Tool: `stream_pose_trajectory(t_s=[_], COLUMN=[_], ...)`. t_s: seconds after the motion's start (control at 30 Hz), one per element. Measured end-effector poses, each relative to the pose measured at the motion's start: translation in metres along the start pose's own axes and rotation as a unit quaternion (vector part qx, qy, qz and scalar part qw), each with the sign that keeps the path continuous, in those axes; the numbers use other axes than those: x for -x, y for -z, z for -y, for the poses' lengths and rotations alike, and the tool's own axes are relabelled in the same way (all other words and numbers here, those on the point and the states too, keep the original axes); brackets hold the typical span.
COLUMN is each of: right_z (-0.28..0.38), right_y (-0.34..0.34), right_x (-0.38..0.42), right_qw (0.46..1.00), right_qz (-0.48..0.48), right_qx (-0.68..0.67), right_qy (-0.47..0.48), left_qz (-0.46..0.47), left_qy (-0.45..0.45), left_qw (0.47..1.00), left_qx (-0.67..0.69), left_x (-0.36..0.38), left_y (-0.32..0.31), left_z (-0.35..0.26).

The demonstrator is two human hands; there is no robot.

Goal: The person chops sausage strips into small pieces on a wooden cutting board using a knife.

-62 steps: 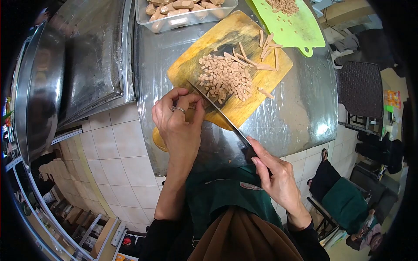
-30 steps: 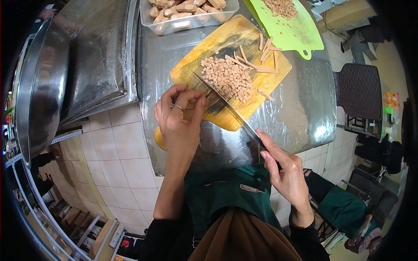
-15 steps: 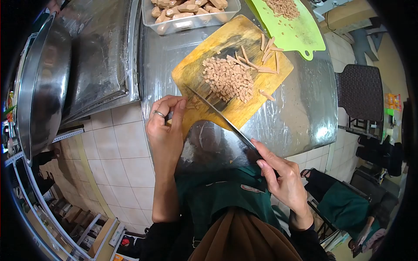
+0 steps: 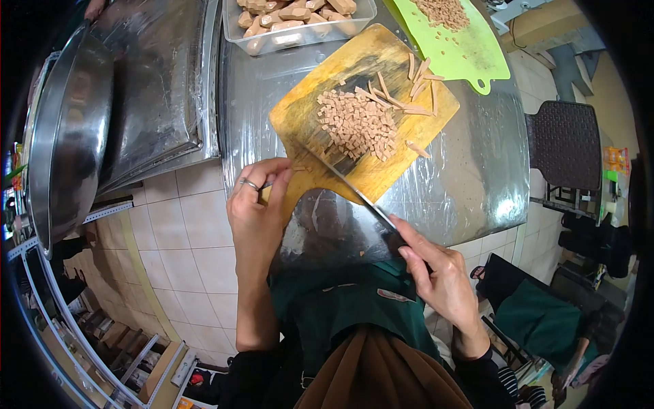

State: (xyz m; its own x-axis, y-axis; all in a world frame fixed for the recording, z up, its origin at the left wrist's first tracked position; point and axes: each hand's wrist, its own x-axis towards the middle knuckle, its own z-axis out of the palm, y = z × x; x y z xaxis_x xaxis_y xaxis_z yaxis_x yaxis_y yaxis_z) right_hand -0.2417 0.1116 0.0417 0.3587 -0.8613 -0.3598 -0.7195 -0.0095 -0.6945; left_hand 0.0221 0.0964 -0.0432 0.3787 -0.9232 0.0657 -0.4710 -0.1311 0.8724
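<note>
My right hand grips a knife by its handle, the blade slanting up and left across the wooden cutting board. At the board's near left edge, beside the blade, my left hand is closed in a pinch on the end of a thin light-brown strip. Beyond the blade lies a pile of small diced light-brown pieces. Several uncut strips are scattered at the board's far right. What the pieces are made of is hard to say.
A clear plastic tub of chunky brown pieces stands behind the board. A green cutting mat with more diced bits lies at the back right. A large metal bowl is at left. Another person in a green apron sits at right.
My left hand's fingers have shifted slightly, showing a little more of the strip. The knife has moved only a little. The pile and loose strips look the same.
</note>
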Motion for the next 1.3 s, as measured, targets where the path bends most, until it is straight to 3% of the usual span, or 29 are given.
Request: stream_pose_trajectory(t_s=[0.1,0.4,0.5,0.6,0.8,1.1,1.3], right_z=[-0.002,-0.004,-0.003,-0.005,-0.004,0.004,-0.005], right_y=[-0.003,-0.005,-0.004,-0.007,-0.015,-0.019,0.000], right_x=[-0.002,0.016,0.014,0.013,0.013,-0.015,-0.029], right_qw=[0.997,0.999,0.999,0.998,0.999,0.991,0.992], right_qz=[-0.069,0.013,-0.016,-0.028,0.006,-0.049,-0.090], right_qx=[-0.013,-0.046,-0.036,-0.046,-0.028,0.097,0.017], right_qy=[0.020,-0.009,-0.025,0.031,0.043,0.080,0.088], left_qz=[0.007,-0.014,-0.020,-0.029,-0.033,-0.034,-0.013], left_qy=[-0.041,-0.060,-0.068,-0.077,-0.064,-0.095,-0.136], left_qw=[0.999,0.994,0.992,0.991,0.992,0.987,0.978], left_qx=[-0.031,-0.094,-0.105,-0.106,-0.104,-0.128,-0.158], left_x=[0.001,0.000,0.002,0.003,0.004,0.004,-0.013], left_y=[0.001,-0.006,-0.008,-0.011,-0.011,-0.013,-0.015], left_z=[0.002,-0.001,-0.001,0.000,-0.001,0.001,-0.014])
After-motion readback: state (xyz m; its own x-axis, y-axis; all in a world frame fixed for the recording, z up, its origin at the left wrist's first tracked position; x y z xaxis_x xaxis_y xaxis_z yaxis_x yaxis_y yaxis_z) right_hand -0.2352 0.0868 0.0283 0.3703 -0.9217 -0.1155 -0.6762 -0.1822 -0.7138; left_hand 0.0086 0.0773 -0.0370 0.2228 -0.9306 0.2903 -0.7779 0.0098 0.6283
